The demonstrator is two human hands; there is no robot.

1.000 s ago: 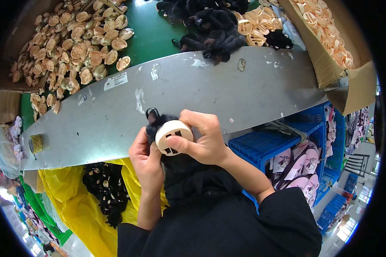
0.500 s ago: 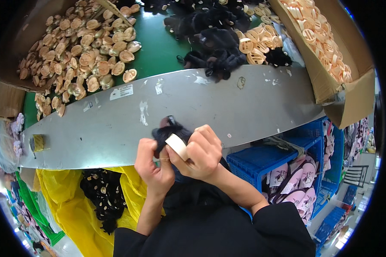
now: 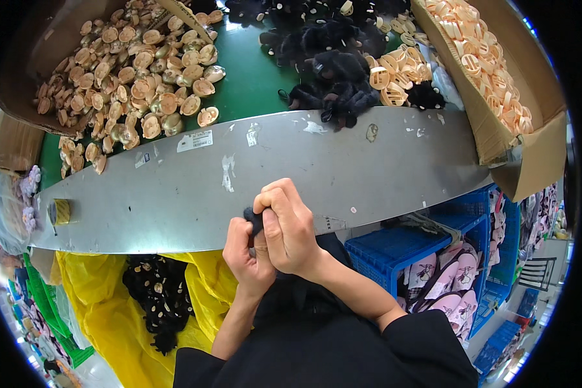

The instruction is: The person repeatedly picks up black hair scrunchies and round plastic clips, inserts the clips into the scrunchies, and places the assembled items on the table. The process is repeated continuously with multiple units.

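Over the near edge of the grey metal table top (image 3: 174, 194), both my hands are closed around a small black fuzzy plush piece (image 3: 255, 221). My left hand (image 3: 247, 258) pinches it from the left, thumb up. My right hand (image 3: 287, 226) wraps over it from the right, its fingers curled against the left hand. Only a bit of black pile shows between them; the cream plastic part is hidden by my fingers. Farther back lies a heap of similar black plush pieces (image 3: 339, 71), beside loose cream slotted plastic discs (image 3: 398, 71).
Cream-and-gold plastic shells (image 3: 136, 90) spill from a carton at the left. A cardboard box (image 3: 537, 152) of slotted discs stands right. A tape roll (image 3: 61, 211) sits on the table. Below are a yellow bag (image 3: 94, 291) holding black pieces and blue crates (image 3: 381, 249) with pink slippers.
My right hand has turned and closed over the plush piece, covering the cream plastic part that showed before. Both hands are closer together, and the view has shifted slightly.
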